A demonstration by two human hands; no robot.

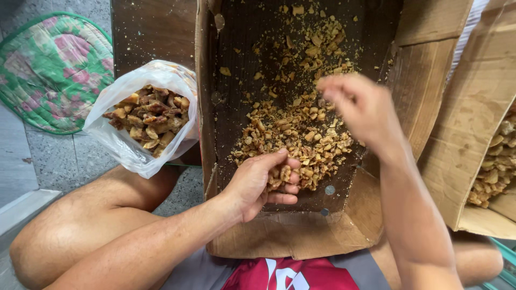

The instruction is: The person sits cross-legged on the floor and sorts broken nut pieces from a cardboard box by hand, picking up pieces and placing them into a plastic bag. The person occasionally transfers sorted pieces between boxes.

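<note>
Sorting nut pieces (301, 137) in a cardboard box (301, 236).
Left hand (263, 182) is cupping light, crumbly bits, likely best scooped loosely; right hand (357, 107) is hovering, blurred, fingers pinching together.

Open cardboard box (301, 236) sits centre, on the person's lap. Nut pieces (301, 134) lie inside it, spread from middle toward 12 o'clock. Left hand (263, 182) at 6 o'clock of the pile, cupped w/ pieces in it. Right hand (357, 107) at 3 o'clock, above the pile. Plastic bag (142, 121) w/ bigger chunks at 9 o'clock, touching box wall. Cushion (51, 70) at 10 o'clock on floor. 2nd box (473, 123) w/ pieces at 3 o'clock.
</note>
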